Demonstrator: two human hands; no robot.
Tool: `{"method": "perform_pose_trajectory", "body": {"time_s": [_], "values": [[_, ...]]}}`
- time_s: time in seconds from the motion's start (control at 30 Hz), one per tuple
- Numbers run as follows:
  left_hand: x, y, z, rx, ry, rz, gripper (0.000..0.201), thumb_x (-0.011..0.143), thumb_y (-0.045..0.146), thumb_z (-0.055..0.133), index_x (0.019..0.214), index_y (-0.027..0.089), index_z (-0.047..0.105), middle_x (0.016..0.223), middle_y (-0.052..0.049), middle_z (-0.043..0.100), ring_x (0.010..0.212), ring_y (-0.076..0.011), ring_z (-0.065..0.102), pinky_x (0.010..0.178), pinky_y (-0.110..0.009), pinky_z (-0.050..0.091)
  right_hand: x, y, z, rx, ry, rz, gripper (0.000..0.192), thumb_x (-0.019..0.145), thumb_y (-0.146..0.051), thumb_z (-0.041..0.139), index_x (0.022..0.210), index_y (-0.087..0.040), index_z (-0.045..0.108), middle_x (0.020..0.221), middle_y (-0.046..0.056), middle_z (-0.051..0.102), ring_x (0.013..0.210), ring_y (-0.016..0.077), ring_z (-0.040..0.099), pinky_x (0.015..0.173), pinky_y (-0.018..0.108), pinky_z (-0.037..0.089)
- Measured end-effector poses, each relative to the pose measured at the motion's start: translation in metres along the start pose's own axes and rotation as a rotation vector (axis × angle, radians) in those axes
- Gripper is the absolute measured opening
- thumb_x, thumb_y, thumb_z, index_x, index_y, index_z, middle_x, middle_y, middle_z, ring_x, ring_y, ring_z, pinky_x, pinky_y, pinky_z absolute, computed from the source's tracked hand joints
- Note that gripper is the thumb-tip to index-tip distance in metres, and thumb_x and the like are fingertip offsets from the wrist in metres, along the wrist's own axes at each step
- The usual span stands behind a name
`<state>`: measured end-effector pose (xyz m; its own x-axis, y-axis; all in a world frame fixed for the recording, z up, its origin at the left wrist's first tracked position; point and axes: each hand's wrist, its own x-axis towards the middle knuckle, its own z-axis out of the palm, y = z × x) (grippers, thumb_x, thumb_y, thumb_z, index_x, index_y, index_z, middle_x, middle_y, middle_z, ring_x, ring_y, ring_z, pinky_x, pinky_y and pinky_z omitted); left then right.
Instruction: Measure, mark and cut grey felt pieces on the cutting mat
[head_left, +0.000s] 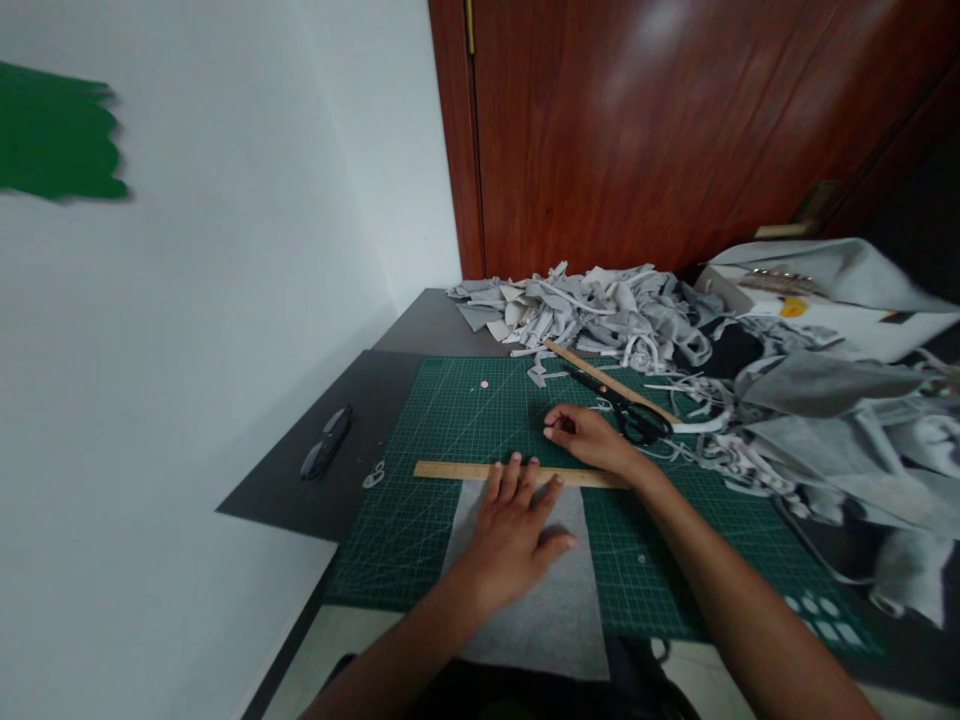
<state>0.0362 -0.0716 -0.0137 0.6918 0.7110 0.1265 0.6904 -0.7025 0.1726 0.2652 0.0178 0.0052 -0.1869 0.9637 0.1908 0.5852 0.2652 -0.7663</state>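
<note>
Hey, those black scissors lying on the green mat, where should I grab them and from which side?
Grip the scissors by the black loop handles, which point toward you beside the right hand. Come from the near right side, since the blades point away toward the scrap pile and lie alongside a wooden stick.

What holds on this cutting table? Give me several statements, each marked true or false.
1. The left hand lies flat on the grey felt. True.
2. The wooden ruler stands upright against the door. False: it lies flat on the green cutting mat.
3. The right hand grips the scissors. False: they lie beside it.
4. Grey fabric scraps are heaped at the table's far end. True.
</note>
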Motion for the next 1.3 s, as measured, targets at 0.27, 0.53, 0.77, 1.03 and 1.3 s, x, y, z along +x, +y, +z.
{"method": "perform_pose_trajectory", "body": {"time_s": [0.27,0.53,0.77,1.03,1.3], "values": [[0.069,-0.029,-0.012,0.126,-0.076,0.153,0.091,0.100,0.074,0.046,0.166,0.013,0.031,0.171,-0.021,0.032,0.163,-0.0391,0.014,0.130,-0.059,0.014,-0.001,0.006,-0.014,0.003,-0.024,0.049,0.013,0.089,-0.029,0.062,0.097,-0.019,0.062,0.079,0.002,0.068,0.071,0.0194,0.065,0.066,0.030,0.048],[0.125,-0.061,-0.026,-0.008,-0.075,0.370,0.079,0.085,0.068,0.075,0.139,0.012,0.063,0.139,-0.020,0.064,0.131,-0.0355,0.059,0.112,-0.047,0.043,-0.010,-0.011,-0.027,-0.088,-0.114,0.080,0.012,0.087,-0.030,0.067,0.083,-0.021,0.059,0.079,-0.001,0.064,0.074,0.0181,0.060,0.067,0.029,0.042],[0.122,-0.096,-0.037,-0.623,-0.097,0.353,0.032,0.102,0.044,0.061,0.115,0.019,0.075,0.124,-0.011,0.072,0.119,-0.0250,0.066,0.107,-0.040,0.047,-0.023,-0.033,-0.014,-0.297,-0.303,0.100,0.054,0.067,-0.036,0.093,0.112,-0.020,0.068,0.116,0.010,0.067,0.102,0.0294,0.065,0.085,0.036,0.048],[0.123,-0.090,-0.033,-1.002,-0.101,0.082,0.036,0.100,0.044,0.064,0.118,0.014,0.074,0.100,-0.008,0.077,0.092,-0.0192,0.070,0.083,-0.031,0.053,-0.022,-0.032,0.001,-0.250,-0.344,0.046,0.027,0.070,-0.018,0.089,0.087,-0.021,0.068,0.103,0.006,0.072,0.098,0.0270,0.067,0.083,0.034,0.049],[0.119,-0.084,-0.031,-1.159,-0.289,0.127,0.040,0.088,0.038,0.078,0.120,0.016,0.068,0.098,-0.005,0.075,0.086,-0.0166,0.068,0.077,-0.029,0.052,-0.022,-0.034,0.001,-0.239,-0.312,0.154,0.049,0.072,-0.023,0.088,0.119,-0.020,0.072,0.123,0.012,0.076,0.111,0.0317,0.070,0.089,0.037,0.050]]}}
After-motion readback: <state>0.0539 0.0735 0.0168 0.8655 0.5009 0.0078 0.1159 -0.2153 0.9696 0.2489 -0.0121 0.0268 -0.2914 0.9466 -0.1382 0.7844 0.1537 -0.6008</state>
